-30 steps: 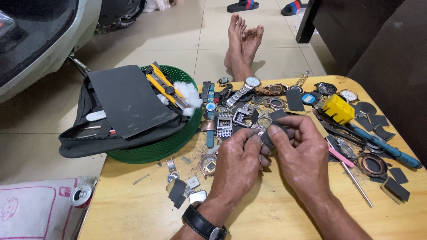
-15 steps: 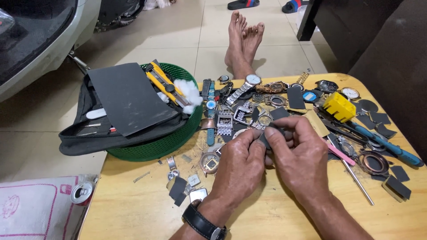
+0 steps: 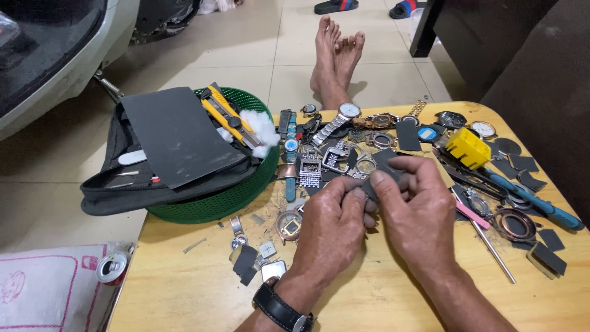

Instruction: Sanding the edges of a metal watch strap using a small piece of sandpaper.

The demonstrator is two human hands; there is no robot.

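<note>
Left hand point(image 3: 332, 224) and right hand point(image 3: 418, 215) meet knuckles up, fingertips pinched together, forearms angled inward.

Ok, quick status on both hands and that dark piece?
Left hand and right hand together pinch small dark sandpaper piece above yellow table. Watch parts crowd just beyond.

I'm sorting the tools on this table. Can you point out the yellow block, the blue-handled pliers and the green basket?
yellow block point(image 3: 468, 147), head view, on its top face.
blue-handled pliers point(image 3: 533, 203), head view, on the blue handle.
green basket point(image 3: 228, 198), head view, on its front wall.
</note>
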